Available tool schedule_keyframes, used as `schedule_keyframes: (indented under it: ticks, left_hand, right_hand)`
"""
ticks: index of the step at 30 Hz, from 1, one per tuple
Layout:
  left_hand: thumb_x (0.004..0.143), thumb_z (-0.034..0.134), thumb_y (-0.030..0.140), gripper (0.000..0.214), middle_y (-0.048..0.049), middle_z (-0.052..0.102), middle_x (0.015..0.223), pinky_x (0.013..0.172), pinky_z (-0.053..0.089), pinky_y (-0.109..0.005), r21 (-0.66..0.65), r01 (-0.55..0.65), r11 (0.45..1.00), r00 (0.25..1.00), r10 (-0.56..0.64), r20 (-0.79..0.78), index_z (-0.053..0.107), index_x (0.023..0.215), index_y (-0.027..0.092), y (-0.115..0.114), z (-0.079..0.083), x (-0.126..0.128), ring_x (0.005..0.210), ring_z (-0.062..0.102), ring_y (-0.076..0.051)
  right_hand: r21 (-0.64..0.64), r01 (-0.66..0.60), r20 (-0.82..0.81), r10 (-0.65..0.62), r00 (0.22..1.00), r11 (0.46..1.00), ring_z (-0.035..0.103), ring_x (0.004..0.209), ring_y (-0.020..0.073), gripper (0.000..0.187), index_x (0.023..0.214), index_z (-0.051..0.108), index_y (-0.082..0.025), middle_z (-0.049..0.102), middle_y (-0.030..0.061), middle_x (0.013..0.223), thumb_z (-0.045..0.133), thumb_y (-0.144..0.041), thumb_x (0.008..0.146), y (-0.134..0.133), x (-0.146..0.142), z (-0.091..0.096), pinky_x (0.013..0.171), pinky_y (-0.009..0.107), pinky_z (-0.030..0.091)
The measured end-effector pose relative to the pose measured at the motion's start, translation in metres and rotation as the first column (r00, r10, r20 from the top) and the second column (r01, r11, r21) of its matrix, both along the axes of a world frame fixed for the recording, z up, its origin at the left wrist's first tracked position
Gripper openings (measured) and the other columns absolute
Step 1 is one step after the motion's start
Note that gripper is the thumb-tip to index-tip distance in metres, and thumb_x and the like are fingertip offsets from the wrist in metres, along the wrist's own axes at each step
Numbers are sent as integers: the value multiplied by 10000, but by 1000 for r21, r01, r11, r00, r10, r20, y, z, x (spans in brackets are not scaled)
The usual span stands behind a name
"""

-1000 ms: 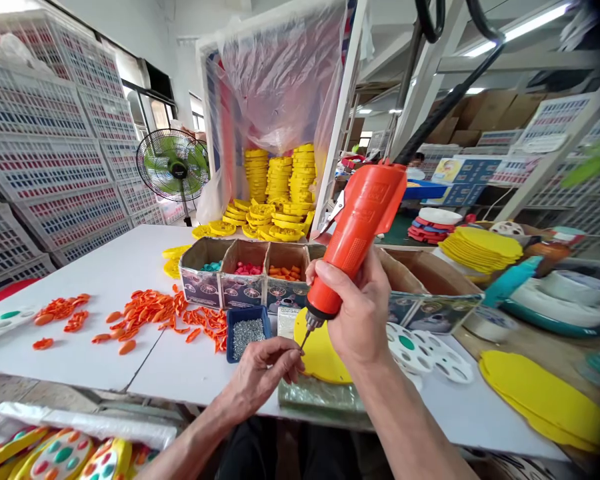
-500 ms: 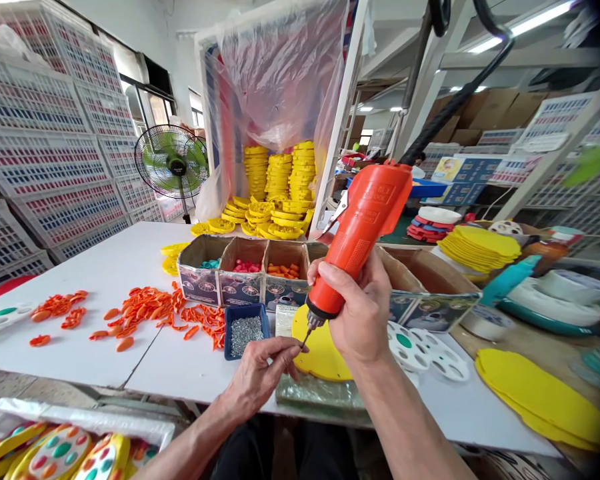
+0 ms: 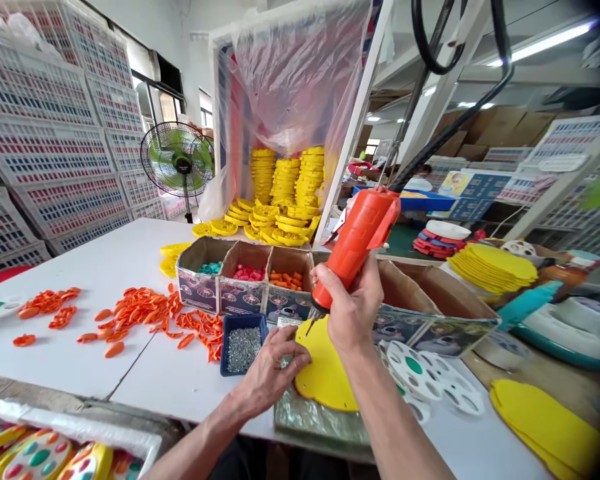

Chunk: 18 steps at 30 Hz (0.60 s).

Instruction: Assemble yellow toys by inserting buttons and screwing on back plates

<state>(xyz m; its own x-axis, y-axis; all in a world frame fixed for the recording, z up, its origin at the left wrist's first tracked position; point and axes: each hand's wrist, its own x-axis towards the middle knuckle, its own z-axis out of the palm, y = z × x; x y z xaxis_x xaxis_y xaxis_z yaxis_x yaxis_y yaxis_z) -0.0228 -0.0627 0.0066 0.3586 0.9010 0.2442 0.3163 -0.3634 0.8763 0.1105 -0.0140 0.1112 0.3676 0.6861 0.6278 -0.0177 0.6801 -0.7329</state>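
My right hand [image 3: 353,310] grips an orange electric screwdriver [image 3: 357,243] that hangs on a black cable, its bit pointing down at a yellow plastic disc [image 3: 323,370]. The disc lies on a clear plastic pad [image 3: 315,417] at the table's near edge. My left hand [image 3: 275,370] rests on the disc's left rim, fingers spread flat, just right of a blue tray of small metal screws [image 3: 243,345]. The bit tip hovers close above the disc near my left fingertips.
Loose orange plastic pieces [image 3: 145,310] litter the white table [image 3: 105,267]. Cardboard bins [image 3: 245,280] hold teal, pink and orange parts. White perforated discs [image 3: 430,377] lie to the right, yellow disc stacks [image 3: 285,180] behind, a fan [image 3: 177,160] at back left, crates [image 3: 45,153] along the wall.
My left hand left the bit tip, where it pinched a screw, and now lies flat on the disc's edge. The screwdriver came down and tilted toward the disc.
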Motion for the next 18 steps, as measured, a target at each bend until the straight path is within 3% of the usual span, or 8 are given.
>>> schedule_keyframes:
  ticks: [5,13,18]
  left_hand:
    - [987,595,309,167,-64,681,1328,1270,134,-516,19,-4,1000,1000,4,-16,753,971,259,1,-8,3,1340,540,-276]
    - [986,598,312,171,-69,669,1374,1263,142,-519,10,0,1000,1000,0,-8,760,976,259,3,-12,2,1354,531,-287]
    - [983,598,290,162,-66,687,1337,1259,140,-516,-3,-4,1000,1000,4,12,755,966,258,3,-14,2,1358,525,-292]
  right_hand:
    - [-39,18,-4,-18,1000,999,628,655,160,357,1076,622,-225,663,-24,824,774,-321,768,4,-6,-8,686,346,564]
    - [-54,41,56,-38,998,998,589,597,150,369,1078,653,-222,681,-9,847,777,-358,758,3,-7,-16,612,325,562]
    - [-24,55,66,-54,996,998,629,674,165,345,1042,668,-223,685,-6,875,786,-333,737,1,-6,-19,656,326,559]
